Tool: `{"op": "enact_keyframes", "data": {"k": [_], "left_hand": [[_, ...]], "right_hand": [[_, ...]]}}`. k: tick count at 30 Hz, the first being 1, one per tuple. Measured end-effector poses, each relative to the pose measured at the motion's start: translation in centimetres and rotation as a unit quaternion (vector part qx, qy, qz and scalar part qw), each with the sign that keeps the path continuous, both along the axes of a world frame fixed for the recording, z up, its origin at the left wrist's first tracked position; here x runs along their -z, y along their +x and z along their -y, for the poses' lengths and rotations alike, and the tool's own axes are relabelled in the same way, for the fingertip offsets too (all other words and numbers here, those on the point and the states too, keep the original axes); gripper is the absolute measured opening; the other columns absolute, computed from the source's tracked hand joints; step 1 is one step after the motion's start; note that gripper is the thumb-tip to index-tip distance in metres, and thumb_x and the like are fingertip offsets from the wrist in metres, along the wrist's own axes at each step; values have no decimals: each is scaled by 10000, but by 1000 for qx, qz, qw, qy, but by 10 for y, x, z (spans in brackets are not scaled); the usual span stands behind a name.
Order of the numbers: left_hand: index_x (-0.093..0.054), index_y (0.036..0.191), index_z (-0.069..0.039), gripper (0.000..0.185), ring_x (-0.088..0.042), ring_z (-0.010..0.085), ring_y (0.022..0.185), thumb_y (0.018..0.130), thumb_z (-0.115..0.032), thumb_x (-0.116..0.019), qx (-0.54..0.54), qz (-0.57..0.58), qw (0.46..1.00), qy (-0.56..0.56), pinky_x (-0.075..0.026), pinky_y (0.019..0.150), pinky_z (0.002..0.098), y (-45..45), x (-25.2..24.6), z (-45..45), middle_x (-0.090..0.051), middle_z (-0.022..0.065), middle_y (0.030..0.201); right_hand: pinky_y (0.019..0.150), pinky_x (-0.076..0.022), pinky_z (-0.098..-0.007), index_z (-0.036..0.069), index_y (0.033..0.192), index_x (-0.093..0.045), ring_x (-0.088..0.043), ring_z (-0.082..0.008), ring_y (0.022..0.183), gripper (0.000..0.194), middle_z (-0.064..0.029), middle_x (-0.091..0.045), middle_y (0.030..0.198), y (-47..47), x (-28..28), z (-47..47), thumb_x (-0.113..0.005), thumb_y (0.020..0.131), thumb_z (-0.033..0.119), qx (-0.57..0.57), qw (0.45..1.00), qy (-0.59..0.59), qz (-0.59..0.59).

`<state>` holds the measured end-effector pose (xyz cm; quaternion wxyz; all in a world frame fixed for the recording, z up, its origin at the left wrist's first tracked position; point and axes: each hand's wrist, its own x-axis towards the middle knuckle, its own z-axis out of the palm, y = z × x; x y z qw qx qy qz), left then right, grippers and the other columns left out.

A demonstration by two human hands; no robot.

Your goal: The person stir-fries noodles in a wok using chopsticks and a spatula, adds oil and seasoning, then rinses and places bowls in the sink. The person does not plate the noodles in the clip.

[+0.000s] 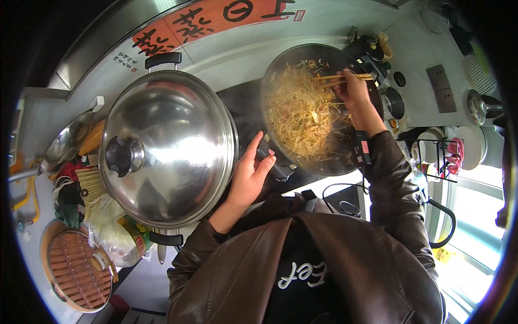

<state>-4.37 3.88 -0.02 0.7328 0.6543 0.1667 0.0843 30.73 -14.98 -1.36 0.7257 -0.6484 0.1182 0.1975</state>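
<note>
A large dark wok [344,162] holds a steaming heap of stir-fried noodles [303,117] mixed with bits of vegetable. My right hand [353,88] grips a pair of wooden chopsticks [330,77] over the right part of the wok, their tips at the noodles. At the wok's near left rim, my left hand [251,174] is on a black handle [279,172], thumb over it and index finger stretched out; the other fingers are partly hidden. Left of that hand stands a big steel pot with a domed lid [174,158] and a black knob [121,156].
Far left are a steel ladle [66,141], a plastic bag of greens [107,231] and a bamboo steamer tray [81,269]. Bowls and a small black pan [393,103] stand right of the wok, near a dish rack [439,160]. A black cable [340,185] hangs by my right sleeve.
</note>
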Motion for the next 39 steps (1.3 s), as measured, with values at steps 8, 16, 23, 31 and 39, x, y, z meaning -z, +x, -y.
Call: {"op": "enact_keyframes", "data": {"k": [8,16,23,31,39], "left_hand": [[-389,1568,-23,654,-542,41,765,1006,-156,-696,-10,15,1000,-3,-489,732,212,0,2,1,-713,40,1090],[-343,1593,-23,652,-470,31,814,1032,-133,-657,23,-35,999,7,-441,779,197,-2,-2,-2,-679,7,1149],[-344,1593,-29,659,-481,34,773,1030,-155,-662,19,-39,999,8,-445,710,198,-1,-10,0,-684,4,1132],[-332,1599,-32,653,-482,38,783,1039,-148,-646,19,-42,999,-20,-445,712,202,-3,-7,0,-677,1,1112],[-360,1590,-42,661,-457,36,725,1022,-163,-674,9,-24,1000,14,-427,648,210,-3,-4,0,-683,-1,1015]], "right_hand": [[495,-426,-230,46,941,-683,-551,-111,537,299,-65,-707,766,-43,-79,-12,-562,1067,289,-273,960,-61,32],[571,-446,-222,19,1060,-701,-574,-57,640,236,-7,-675,805,-114,-159,56,-597,1054,231,-290,876,-288,257],[559,-461,-227,75,1107,-714,-603,-72,681,196,-5,-723,908,-150,-101,63,-587,1056,215,-97,956,-222,167],[672,-519,-285,29,1091,-669,-664,-193,801,190,-98,-694,952,-149,-11,17,-606,1034,199,172,980,87,-54],[675,-583,-315,-34,1108,-596,-690,-280,873,273,-156,-675,1039,-127,-27,31,-511,1089,225,154,908,373,-116]]}}
